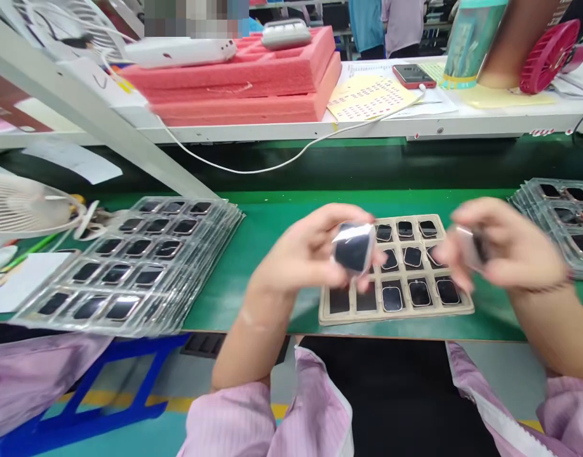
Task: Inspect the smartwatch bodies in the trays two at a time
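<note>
Left hand: our left hand (305, 251) is raised above the left part of the beige tray, thumb and fingers grasping one square, black-faced piece with rounded corners and a pale rim (352, 249), its dark face toward us.
Right hand: our right hand (515, 247), blurred, is above the tray's right side, fingertips pinched around one small clear-and-dark piece (473, 247), too smeared to describe further.
Beige tray: one rectangular beige moulded tray (324, 312) lies between our hands on the green tabletop (253, 228). Nine black-faced squares show: three far, three middle, three near. Two near-left compartments show plain dark floors; our left hand hides others.
Left stack: many clear plastic trays (203, 273), too tightly layered to count; the top one carries fifteen dark squares, five rows of three.
Right stack: several more clear plastic trays (534, 219), cut off at the right edge.
Fans: two, one white at the far left (25, 203) and one magenta on the shelf at the far right (551, 56).
Far shelf: white-edged (486, 127), bearing two red foam blocks (201, 86), one red-edged phone (414, 76) and one teal tumbler (472, 44).
</note>
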`<state>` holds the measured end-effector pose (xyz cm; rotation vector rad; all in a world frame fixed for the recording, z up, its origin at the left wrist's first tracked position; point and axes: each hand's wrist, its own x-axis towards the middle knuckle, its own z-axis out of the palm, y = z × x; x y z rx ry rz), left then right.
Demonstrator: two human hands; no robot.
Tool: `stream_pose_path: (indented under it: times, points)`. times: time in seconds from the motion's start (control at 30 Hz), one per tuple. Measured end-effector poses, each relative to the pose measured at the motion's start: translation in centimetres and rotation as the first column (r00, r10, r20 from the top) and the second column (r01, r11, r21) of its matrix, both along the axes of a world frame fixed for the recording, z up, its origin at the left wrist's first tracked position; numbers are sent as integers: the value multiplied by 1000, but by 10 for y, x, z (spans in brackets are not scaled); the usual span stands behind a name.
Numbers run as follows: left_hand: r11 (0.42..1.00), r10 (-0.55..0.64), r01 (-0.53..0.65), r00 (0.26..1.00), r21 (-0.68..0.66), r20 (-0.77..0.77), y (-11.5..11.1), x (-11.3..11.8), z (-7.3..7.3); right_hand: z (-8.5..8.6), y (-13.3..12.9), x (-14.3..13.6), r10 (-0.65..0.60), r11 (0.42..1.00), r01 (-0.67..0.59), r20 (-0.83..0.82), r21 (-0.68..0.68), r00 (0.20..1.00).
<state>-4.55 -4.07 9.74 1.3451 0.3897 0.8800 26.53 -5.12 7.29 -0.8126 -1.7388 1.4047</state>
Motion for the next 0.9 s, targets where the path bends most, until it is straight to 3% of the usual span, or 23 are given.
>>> stream_pose_path:
  times: [0.1, 0.2, 0.3, 0.67, 0.9]
  points:
    - [997, -67, 60, 988, -50, -139, 27, 27, -26, -16, 18, -22, -41, 998, 38, -54, -49, 998]
    - [998, 31, -44, 966, -46, -256, 46, 50, -61, -46, 39, -35, -161, 978, 161, 12, -129, 987]
    - [993, 106, -116, 940, -11, -326, 48, 59, -83, -67, 46, -39, -201, 968, 210, 74, -138, 977]
    - [973, 216, -231, 931, -19, -294, 44, 58, -91, -75, 39, -36, -188, 980, 192, 70, -56, 980]
    - [976, 211, -218, 939, 4, -273, 45, 59, -96, -77, 38, -37, -183, 982, 186, 89, -21, 979]
